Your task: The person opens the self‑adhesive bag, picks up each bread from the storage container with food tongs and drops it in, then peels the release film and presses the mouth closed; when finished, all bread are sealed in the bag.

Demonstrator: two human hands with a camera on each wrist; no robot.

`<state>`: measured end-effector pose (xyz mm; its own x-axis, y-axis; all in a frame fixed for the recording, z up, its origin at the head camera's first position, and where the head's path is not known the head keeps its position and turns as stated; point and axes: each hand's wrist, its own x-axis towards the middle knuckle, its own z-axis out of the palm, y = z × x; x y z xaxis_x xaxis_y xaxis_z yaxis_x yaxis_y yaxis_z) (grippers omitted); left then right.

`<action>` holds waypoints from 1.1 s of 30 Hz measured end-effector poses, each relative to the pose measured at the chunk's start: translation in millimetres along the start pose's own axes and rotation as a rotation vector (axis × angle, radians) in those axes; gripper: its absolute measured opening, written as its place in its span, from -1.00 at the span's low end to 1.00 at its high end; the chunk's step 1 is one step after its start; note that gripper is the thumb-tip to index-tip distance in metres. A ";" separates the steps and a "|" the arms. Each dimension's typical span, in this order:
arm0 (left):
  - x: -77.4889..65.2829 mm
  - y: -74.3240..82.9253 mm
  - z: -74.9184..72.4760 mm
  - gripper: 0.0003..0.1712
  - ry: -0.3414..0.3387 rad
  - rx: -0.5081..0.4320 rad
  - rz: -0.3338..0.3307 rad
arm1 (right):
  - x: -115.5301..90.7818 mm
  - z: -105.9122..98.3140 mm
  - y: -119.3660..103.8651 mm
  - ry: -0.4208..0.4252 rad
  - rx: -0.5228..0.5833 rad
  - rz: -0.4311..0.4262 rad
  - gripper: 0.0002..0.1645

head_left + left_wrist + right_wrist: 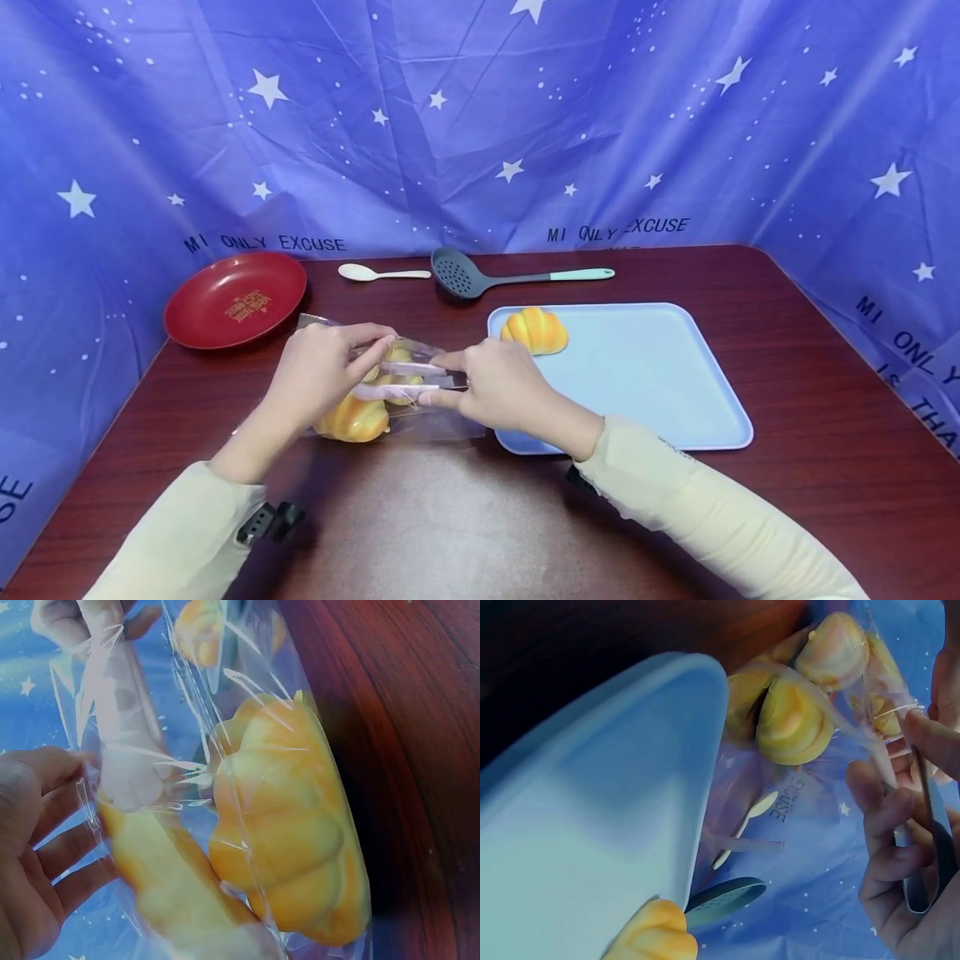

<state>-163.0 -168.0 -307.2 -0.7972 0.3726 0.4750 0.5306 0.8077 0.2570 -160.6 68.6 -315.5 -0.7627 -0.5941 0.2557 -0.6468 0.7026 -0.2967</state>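
Head and wrist views: tongs [396, 390] in our right hand [502, 379], a clear bag [442, 423] in our left hand [318, 358]

From the head view, we see the bag lying on the dark red table [480, 517], with a ridged roll [351, 421] and paler bread showing through the film. Our left thumb and forefinger come together on the bag's upper part. Our right thumb and fingers are clamped on the two arms of the tongs, which stand a little apart and point left over the bread. To the right, a second roll [536, 331] sits at the upper left corner of a pale blue tray [645, 375]. Farther back we have a red plate [217, 312], a white spoon [382, 273] and a dark slotted ladle [465, 277] with a mint handle, before a starry blue cloth [465, 125].

From the left wrist, we see one left fingertip against the film, the lower fingers spread apart. A pale tong tip lies across the end of a long bread [161, 862], beside the ridged roll; we cannot tell whether it grips.

From the right wrist, we see our fingers curled round the tongs' steel bend, their pale ends reaching towards the bagged bread. The tray fills the lower left, the second roll at its edge.
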 end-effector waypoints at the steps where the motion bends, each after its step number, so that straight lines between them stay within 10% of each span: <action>1: 0.0 -0.7 0.2 -0.85 0.009 -0.004 -0.004 | 0.2 0.3 -0.5 -0.014 -0.003 0.010 -0.40; 12: -3.0 -9.5 -0.3 -0.87 0.096 -0.087 0.002 | -4.4 -16.0 16.0 -0.114 0.170 0.140 -0.43; 19: -2.8 -7.9 -1.8 -0.88 0.116 -0.105 0.013 | -3.3 -5.1 22.0 -0.085 0.237 0.073 -0.52; 33: -3.5 -7.1 -2.5 -0.88 0.129 -0.079 0.028 | 7.5 -6.0 7.3 -0.086 -0.006 -0.078 -0.47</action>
<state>-163.3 -176.2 -308.6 -0.7409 0.3285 0.5859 0.5772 0.7575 0.3051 -171.1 71.7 -310.2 -0.7080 -0.6779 0.1979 -0.7040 0.6554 -0.2734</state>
